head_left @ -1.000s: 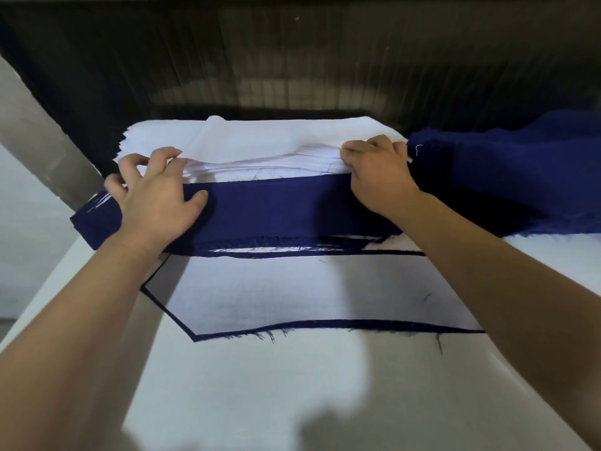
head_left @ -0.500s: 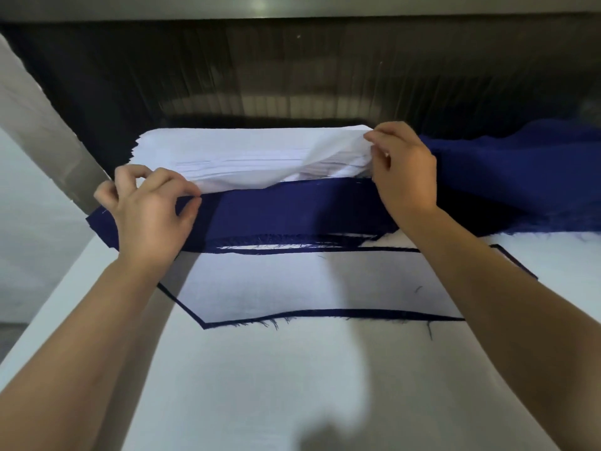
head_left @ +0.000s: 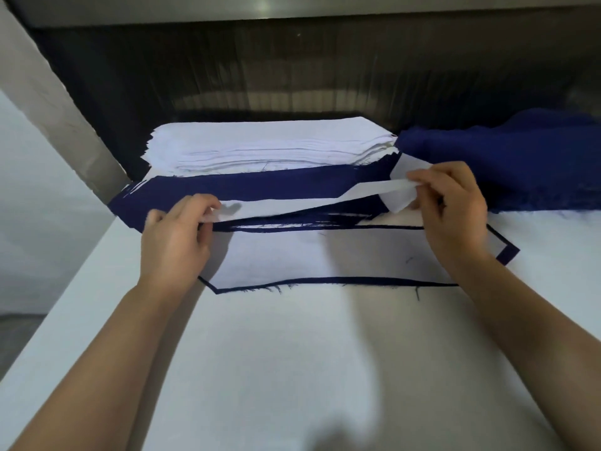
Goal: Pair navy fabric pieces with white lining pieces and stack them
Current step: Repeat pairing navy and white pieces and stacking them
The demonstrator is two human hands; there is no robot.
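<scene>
Head view.

Your left hand is closed, fingers curled and thumb set against them. It pinches the left end of a white lining piece.

Your right hand is also closed. Thumb and fingers pinch the right end of the same lining piece, and that end folds over and curls at the fingertips.

The lining piece spans from one hand to the other as a long strip. It is lifted off the surface and sits higher at your right hand than at your left.

Just beyond the strip, between your hands, lies the navy stack, its front edge frayed. The white stack sits beyond that, farther from both hands. Whether it rests on the navy stack or only behind it cannot be told.

Beyond and to the right of your right hand lies a rumpled navy heap, close to your knuckles.

Below the strip, between your wrists, a finished pair lies flat on the table: white on top, with a navy border showing all round it. Your right wrist crosses its right end.

A grey post stands well to the left of your left hand.
</scene>
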